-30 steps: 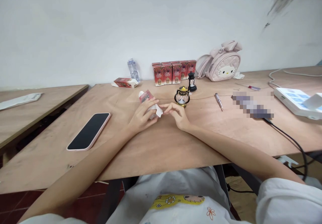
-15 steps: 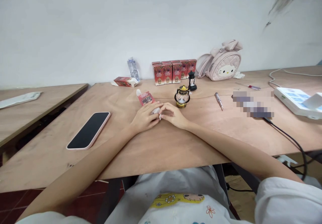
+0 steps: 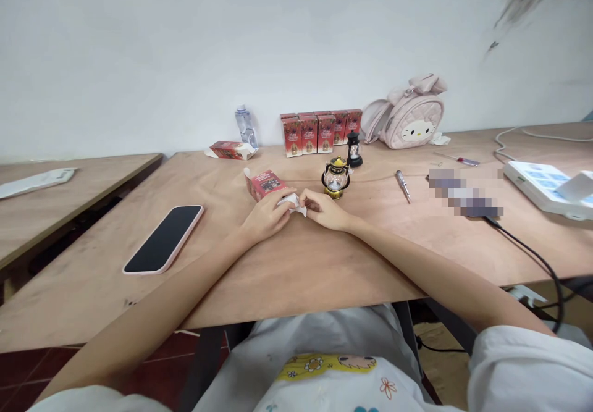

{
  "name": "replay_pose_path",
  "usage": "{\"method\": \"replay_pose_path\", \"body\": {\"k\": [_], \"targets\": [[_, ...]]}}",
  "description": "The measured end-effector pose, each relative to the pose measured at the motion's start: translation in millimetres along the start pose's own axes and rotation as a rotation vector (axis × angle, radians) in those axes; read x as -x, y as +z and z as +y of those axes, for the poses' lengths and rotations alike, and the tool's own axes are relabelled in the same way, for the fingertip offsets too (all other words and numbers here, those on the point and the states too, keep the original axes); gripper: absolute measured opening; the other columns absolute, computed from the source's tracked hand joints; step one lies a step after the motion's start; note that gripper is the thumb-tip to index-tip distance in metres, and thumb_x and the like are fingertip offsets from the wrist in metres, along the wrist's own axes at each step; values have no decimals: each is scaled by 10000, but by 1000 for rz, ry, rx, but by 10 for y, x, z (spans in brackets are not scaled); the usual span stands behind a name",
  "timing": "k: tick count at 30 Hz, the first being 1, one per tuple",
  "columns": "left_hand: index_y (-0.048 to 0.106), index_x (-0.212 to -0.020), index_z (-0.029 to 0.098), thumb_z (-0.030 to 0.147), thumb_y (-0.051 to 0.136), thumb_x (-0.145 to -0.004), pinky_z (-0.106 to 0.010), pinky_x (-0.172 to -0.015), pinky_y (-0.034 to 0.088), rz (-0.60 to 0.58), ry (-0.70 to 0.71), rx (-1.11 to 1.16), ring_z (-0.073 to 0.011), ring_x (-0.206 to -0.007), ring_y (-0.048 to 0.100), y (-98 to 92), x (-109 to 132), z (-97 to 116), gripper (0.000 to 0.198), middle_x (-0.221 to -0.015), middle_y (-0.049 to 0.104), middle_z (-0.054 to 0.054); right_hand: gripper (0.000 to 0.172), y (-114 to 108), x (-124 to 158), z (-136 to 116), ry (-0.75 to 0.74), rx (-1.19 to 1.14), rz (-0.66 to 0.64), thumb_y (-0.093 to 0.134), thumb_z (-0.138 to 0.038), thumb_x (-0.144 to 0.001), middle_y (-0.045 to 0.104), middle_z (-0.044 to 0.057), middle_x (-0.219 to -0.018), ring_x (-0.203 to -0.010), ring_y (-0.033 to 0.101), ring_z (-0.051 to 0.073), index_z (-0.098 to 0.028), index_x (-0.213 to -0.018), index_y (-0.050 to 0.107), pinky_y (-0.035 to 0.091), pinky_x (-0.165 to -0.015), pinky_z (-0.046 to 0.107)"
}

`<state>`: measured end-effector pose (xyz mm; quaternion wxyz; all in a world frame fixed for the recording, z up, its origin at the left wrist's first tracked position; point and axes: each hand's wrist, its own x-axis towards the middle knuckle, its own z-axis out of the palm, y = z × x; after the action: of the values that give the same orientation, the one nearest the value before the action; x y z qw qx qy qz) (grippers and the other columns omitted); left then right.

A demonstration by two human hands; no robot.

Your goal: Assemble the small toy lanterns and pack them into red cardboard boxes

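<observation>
Looks like flap-fiddling: left hand (image 3: 267, 217) curls round the red rectangular cardboard box (image 3: 266, 182), left of the gold-and-black glass lantern (image 3: 336, 178); right hand (image 3: 327, 210) pinches the box's white cardboard flap (image 3: 291, 200). Next probably needs gentleness.

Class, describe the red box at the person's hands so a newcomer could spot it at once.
On the wooden table, the left hand and right hand meet at one red box, its white flap showing between them. The upright red boxes by the wall and the box lying by the bottle are untouched; only this one is held.
</observation>
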<state>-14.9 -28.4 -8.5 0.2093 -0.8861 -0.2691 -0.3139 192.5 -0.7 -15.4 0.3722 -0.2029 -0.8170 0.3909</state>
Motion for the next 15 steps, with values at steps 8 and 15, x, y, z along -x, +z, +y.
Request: {"method": "replay_pose_path", "body": {"k": [8, 15], "targets": [[612, -951, 193, 246, 545, -840, -499, -1044, 372, -48, -114, -95, -255, -1140, 575, -60, -13, -3, 140, -1222, 598, -127, 50, -21, 24, -19, -60, 153, 38, 537, -209, -831, 517, 31, -980, -843, 555, 143, -206, -876, 517, 490, -796, 312], [618, -905, 200, 238, 516, -867, -453, -1006, 391, -61, -119, -112, -237, -1124, 577, -43, -3, -25, 115, -1206, 611, -111, 103, -38, 27, -19, -78, 128, 3, 561, -307, -881, 489, 57, -1056, -1000, 521, 173, -204, -874, 562, 471, -882, 337]]}}
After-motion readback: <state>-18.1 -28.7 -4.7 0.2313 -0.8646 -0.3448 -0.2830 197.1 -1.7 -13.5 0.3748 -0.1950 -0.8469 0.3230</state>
